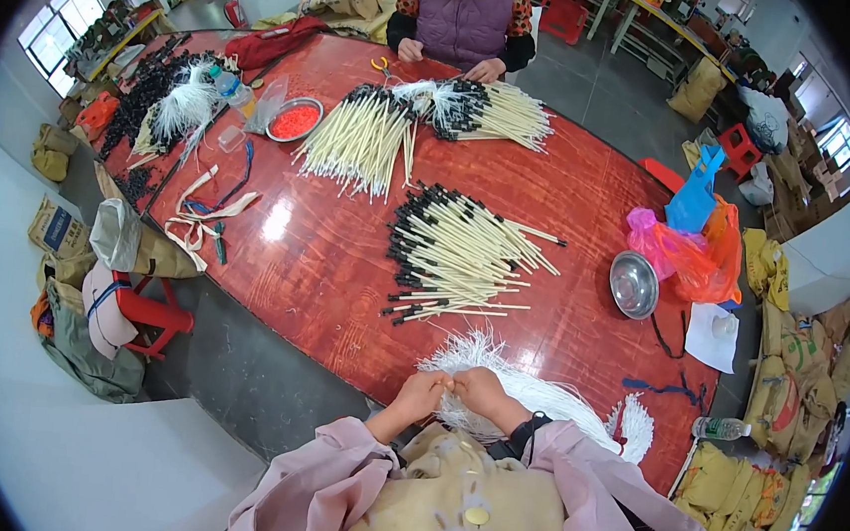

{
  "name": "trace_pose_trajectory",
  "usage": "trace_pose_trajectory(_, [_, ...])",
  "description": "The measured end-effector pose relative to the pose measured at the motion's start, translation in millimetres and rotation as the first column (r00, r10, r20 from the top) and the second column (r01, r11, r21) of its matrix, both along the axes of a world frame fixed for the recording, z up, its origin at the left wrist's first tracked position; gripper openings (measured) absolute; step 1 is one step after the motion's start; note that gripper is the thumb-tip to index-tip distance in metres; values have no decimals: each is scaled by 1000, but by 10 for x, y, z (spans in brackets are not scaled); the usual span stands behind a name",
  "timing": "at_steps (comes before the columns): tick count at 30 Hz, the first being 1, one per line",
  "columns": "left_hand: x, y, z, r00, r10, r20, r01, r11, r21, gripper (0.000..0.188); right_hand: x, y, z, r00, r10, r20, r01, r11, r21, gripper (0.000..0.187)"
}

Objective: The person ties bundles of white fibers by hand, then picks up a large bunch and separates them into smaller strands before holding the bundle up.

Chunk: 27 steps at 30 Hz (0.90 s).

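Close to the table's near edge, my left hand [421, 395] and my right hand [485, 393] meet with fingers pinched together. Whatever lies between the fingertips is too small to make out. A bundle of white strings [559, 408] spreads on the table under and to the right of my right hand, its frayed end fanning out beyond my fingers. Farther off lies a loose pile of cream-coloured sticks [465, 259] with black tips, mostly pointing their black ends left.
Across the red table [313, 297], a person in a purple vest [461, 19] works with both hands near more stick bundles [360, 141]. A bowl of red pieces [295, 120] stands far left. At right are a metal bowl [633, 285], plastic bags [710, 253] and a bottle [722, 429].
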<state>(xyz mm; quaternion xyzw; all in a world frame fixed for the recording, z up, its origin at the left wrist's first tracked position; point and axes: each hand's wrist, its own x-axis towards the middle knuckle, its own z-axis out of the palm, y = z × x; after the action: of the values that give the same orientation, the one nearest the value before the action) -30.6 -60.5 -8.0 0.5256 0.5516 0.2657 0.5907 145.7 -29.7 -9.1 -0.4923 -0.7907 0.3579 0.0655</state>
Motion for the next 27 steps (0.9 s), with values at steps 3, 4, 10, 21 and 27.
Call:
trace_pose_trajectory(3, [6,23,-33,998,-58,-38,61,994,92,17,17,11,-24,1000,31,-4,-31,1000,-6,19])
trace_pose_trajectory(4, [-5,23,-61,995,-86,-51,92,987,130,18,8,-6,-34,999,46,2,-46,999,-17,19])
trace_pose_trajectory(10, [-122,245,-341,936,-316,158,285,940,190,18,-60,-60,-141,987,64,148,-57,997,-50,21])
trace_pose_trajectory(21, [-53,925,-476,544,-594,592,792,597,-127,10,-144,-55,-117,943,-202,264,234,967,-98,27])
trace_pose_trajectory(27, [-214,1301,-574,517,-530,672,827,512,-232,11,-334,92,160,920,-358,163,380,914,-140,24])
